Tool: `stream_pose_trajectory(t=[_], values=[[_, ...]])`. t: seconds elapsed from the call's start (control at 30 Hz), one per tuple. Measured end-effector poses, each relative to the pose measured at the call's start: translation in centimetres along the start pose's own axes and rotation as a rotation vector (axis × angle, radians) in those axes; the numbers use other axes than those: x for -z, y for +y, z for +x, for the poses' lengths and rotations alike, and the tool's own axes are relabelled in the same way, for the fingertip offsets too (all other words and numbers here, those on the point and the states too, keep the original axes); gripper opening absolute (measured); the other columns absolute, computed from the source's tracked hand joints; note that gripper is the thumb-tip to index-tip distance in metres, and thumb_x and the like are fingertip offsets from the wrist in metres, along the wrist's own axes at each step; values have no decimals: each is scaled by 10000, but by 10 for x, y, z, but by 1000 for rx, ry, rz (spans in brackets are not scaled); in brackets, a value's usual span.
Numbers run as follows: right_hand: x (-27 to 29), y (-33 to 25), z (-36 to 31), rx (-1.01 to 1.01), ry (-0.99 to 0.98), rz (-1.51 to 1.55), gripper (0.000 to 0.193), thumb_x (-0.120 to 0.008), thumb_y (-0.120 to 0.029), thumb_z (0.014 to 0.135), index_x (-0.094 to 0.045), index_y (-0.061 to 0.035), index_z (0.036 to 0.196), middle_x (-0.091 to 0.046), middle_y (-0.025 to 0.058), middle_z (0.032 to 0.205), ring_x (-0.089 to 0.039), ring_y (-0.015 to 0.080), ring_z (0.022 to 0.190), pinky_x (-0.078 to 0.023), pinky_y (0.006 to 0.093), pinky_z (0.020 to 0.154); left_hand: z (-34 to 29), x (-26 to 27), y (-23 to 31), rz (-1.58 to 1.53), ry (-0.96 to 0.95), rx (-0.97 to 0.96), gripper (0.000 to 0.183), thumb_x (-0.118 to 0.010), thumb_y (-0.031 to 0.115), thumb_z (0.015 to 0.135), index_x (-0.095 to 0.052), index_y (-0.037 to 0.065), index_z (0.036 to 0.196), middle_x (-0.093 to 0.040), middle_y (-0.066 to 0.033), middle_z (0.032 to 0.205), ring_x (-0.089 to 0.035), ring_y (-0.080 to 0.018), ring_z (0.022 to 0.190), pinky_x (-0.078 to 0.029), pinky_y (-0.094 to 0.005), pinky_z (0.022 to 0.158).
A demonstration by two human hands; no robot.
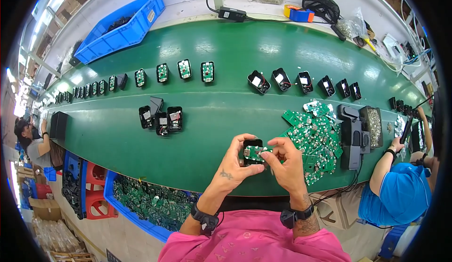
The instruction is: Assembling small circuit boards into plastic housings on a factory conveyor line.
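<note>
Close to the table's front edge, my left hand (234, 167) is wrapped round a small black plastic case (253, 142). A green circuit board (253, 153) lies over the case's opening, tilted a little. The thumb and fingers of my right hand (287, 162) pinch the board's right end. How far the board sits inside the case cannot be made out. Just right of my right hand spreads a heap of loose green circuit boards (314, 139). To the left of my hands stand several open black cases (162, 120) in a cluster, some with wires showing.
Along the green table (216, 111) runs a row of cases with boards (184, 69), then wired cases (281, 79). A black device (351, 142) and a bin of small parts (373, 128) flank the heap. A blue crate (120, 29) is behind; co-workers (398, 191) sit at both sides.
</note>
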State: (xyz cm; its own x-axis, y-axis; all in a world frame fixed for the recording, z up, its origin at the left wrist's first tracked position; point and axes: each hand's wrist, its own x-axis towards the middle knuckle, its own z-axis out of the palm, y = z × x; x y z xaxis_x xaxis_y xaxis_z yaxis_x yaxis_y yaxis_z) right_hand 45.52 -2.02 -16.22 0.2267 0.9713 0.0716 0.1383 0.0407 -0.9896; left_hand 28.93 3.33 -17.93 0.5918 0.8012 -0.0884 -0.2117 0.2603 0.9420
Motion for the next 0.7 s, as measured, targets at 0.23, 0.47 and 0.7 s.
stream_pose_trajectory(t=[0.23,0.47,0.7], values=[[6,1,2,31,-30,-96,212,-720,-51,871,-634,-22,1063,-536,-32,666,-486,36,594,-356,219,526,-2,-10,7,-69,104,158,550,-567,83,971,-360,59,1480,-511,-76,1333,-578,-161,1122,-552,-297,881],[4,15,9,206,3,-97,288,-710,-9,843,-736,-33,1129,-532,47,1069,-532,96,869,-469,233,727,-3,-9,7,133,42,84,500,-582,133,967,-457,92,1449,-593,-26,1174,-582,-77,1014,-515,-225,779],[-7,22,4,139,57,210,208,-699,17,842,-766,-25,1034,-501,92,1263,-481,190,1182,-467,277,894,-3,-21,5,70,85,120,425,-538,106,989,-466,86,1408,-591,-22,1044,-597,-85,925,-551,-243,756]])
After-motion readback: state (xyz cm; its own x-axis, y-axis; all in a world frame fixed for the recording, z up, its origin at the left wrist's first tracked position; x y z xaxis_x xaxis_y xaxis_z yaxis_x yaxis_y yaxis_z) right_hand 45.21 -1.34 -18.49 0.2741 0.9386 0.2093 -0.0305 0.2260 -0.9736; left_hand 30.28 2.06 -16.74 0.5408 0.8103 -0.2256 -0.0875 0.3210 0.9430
